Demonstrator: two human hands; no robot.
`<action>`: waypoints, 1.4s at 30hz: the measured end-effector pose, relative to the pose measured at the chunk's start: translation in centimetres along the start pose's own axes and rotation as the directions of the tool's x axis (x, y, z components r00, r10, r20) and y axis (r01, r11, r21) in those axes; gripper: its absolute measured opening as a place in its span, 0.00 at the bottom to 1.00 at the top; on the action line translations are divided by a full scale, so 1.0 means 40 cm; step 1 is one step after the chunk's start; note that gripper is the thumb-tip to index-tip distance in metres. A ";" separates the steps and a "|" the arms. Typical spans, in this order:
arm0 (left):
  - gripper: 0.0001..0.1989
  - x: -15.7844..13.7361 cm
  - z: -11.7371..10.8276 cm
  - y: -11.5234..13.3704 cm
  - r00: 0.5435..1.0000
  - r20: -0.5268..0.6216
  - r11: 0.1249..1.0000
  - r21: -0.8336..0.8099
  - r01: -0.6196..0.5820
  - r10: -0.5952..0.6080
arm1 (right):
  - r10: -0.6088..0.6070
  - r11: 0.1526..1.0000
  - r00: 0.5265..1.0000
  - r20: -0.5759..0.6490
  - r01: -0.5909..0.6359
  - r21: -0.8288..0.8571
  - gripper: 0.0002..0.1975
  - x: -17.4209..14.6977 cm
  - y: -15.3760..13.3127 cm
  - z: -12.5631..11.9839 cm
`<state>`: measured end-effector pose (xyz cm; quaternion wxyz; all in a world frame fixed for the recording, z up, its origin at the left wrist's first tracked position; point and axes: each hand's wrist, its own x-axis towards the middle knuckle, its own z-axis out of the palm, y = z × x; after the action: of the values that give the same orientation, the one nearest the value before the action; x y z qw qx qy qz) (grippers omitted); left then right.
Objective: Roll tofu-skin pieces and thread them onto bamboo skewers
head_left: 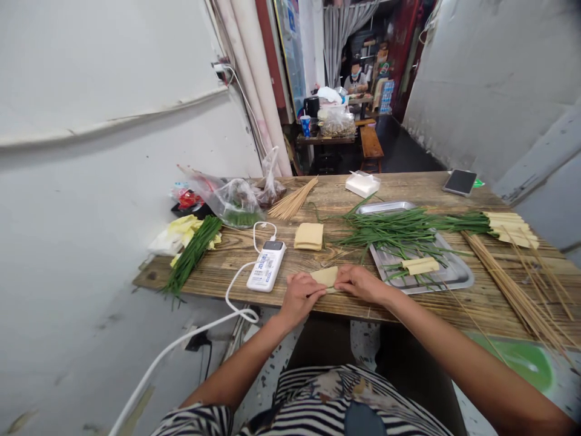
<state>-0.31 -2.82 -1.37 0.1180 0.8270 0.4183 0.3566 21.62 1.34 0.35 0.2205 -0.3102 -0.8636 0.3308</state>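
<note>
At the table's near edge, my left hand (299, 297) and my right hand (360, 283) pinch the two ends of a pale yellow tofu sheet (325, 277). Its near edge looks folded over, with a little green showing there; my fingers hide the rest. Just beyond lies a square stack of tofu sheets (309, 235). To the right, long green chives (394, 230) spread across a metal tray (454, 275). A tofu roll (420, 266) with chives inside rests on that tray, a skewer running from it. Several more skewered tofu rolls (511, 229) lie at the far right.
A white power bank (267, 266) with cables sits left of my hands. Bamboo skewers lie in a bundle (503, 281) at right and a pile (294, 198) behind. Chives (193, 254), plastic bags (236, 200), a tissue pack (362, 183) and a phone (460, 181) surround them. A person (355, 82) sits far back.
</note>
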 end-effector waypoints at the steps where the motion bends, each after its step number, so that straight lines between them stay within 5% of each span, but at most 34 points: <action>1: 0.09 -0.002 0.000 0.001 1.000 0.000 1.000 0.025 -0.010 0.010 | 0.002 1.000 1.000 0.006 -0.002 -0.001 0.13 0.002 0.003 -0.001; 7: 0.13 -0.017 0.000 0.001 0.961 0.045 0.946 0.174 -0.275 0.271 | -0.003 1.000 0.998 0.067 0.001 0.030 0.11 0.019 0.019 -0.007; 13: 0.15 -0.025 0.007 -0.006 0.950 0.060 0.921 0.235 -0.311 0.305 | -0.002 1.000 0.994 0.114 0.001 0.014 0.08 0.030 0.023 -0.014; 22: 0.13 -0.012 -0.001 0.024 0.990 0.067 0.968 0.208 -0.137 0.126 | -0.096 0.993 0.978 0.185 0.108 -0.057 0.10 0.042 0.004 -0.032; 29: 0.13 -0.010 0.002 0.039 0.996 0.057 0.983 0.167 -0.078 0.069 | -0.106 0.929 0.973 -0.205 0.023 -0.370 0.12 -0.043 -0.047 0.003; 34: 0.12 -0.012 0.005 0.037 0.998 0.038 0.990 0.130 -0.054 0.049 | -0.222 0.813 0.965 -0.142 0.103 -0.573 0.12 -0.066 -0.055 0.055; 37: 0.12 -0.016 0.007 0.036 0.999 0.015 0.994 0.101 -0.037 0.036 | -0.225 0.827 0.968 -0.115 0.127 -0.548 0.14 -0.052 -0.038 0.063; 42: 0.14 -0.022 -0.001 0.031 1.000 0.017 1.000 0.010 0.021 -0.021 | -0.190 0.954 0.977 -0.098 0.160 -0.255 0.14 -0.019 -0.009 0.043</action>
<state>0.08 -4.28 -1.18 0.1212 0.8261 0.4275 0.3464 21.01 -0.14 -0.70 0.2609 -0.2768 -0.9069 0.1809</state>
